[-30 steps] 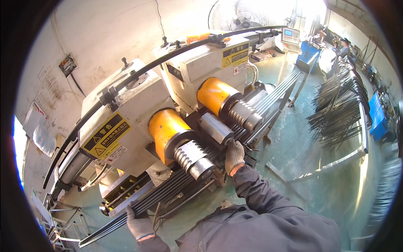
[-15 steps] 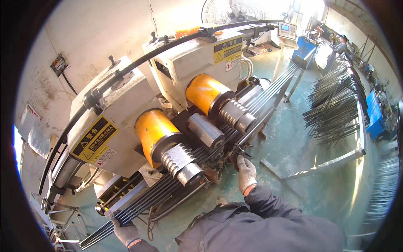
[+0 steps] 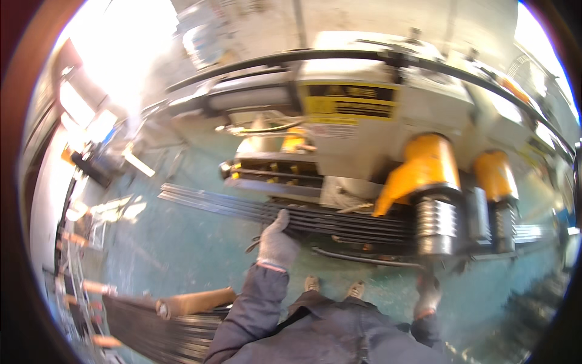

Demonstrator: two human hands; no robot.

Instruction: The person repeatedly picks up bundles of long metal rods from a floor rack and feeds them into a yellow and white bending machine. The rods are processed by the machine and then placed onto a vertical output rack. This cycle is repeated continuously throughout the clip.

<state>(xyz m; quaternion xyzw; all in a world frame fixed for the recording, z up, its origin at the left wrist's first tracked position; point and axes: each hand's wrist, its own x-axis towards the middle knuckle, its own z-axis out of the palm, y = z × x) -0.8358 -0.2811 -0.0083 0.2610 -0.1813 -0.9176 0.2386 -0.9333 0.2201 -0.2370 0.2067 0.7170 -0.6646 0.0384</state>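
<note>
Several dark, thin metal rods (image 3: 339, 225) lie side by side and run through the machine beneath its rollers. My left hand (image 3: 279, 244), in a pale knit glove, is closed around the near side of the bundle, thumb on top and the other fingers mostly hidden. On the right, my gloved right hand (image 3: 428, 294) is low in front of a ridged steel roller (image 3: 436, 224); motion smears its fingers. An orange cylinder (image 3: 433, 159) stands behind that roller, and a second orange cylinder (image 3: 494, 175) with its own roller is farther right.
The white machine housing (image 3: 348, 145) bears a yellow-black warning label. A long black bar (image 3: 254, 62) curves across its top. At lower left, a stack of dark rods (image 3: 176, 330) lies beside a brown cardboard tube (image 3: 197, 301). A curved metal bar (image 3: 364, 259) runs along the machine's front.
The view has swung left, bringing the rod ends and the lower-left stack into sight. My left hand is now farther along the rods from their free ends. My right hand has dropped away from the machine's front.
</note>
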